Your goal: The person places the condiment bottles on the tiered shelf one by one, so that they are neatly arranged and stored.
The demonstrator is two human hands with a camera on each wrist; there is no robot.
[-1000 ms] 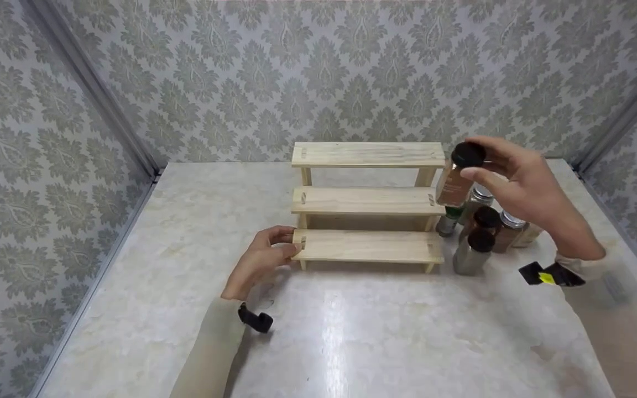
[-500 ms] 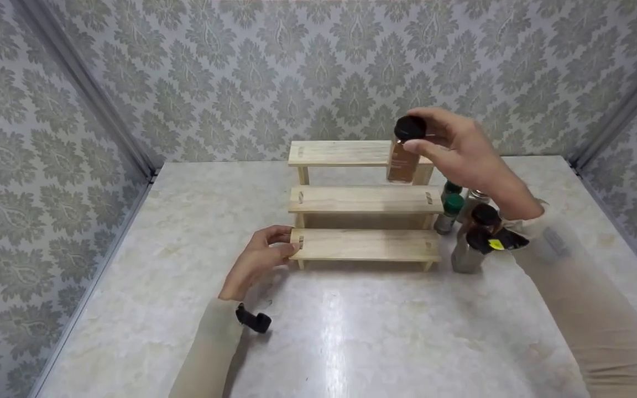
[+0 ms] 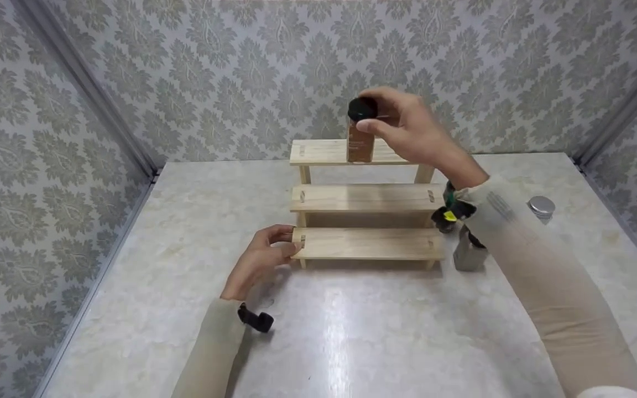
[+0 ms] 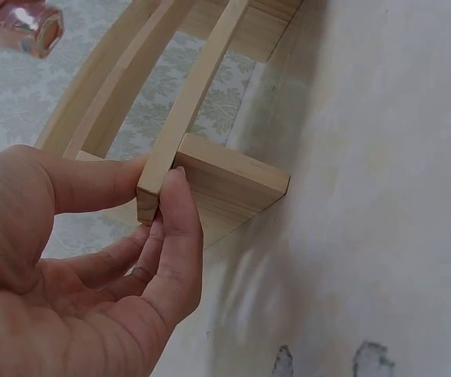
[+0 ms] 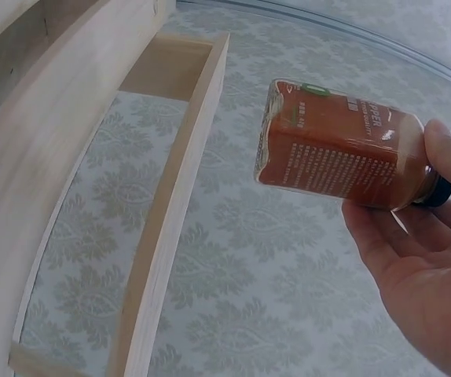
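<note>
Aloft, the pepper jar (image 3: 359, 145) hung near the top shelf (image 3: 318, 153)

The right hand (image 3: 407, 124) pinched the jar around its black cap (image 3: 361, 109) and shoulder, probably to leave its base free; it lined up with the shelf's middle, apart from the wood. The left hand (image 3: 266, 251) pinched the left end of the lowest shelf (image 3: 363, 243), apparently to stop the three-tier wooden rack (image 3: 346, 199) sliding. Half a second earlier the jar was farther right, by the top shelf's right end; the left hand's pinch had not changed.
</note>
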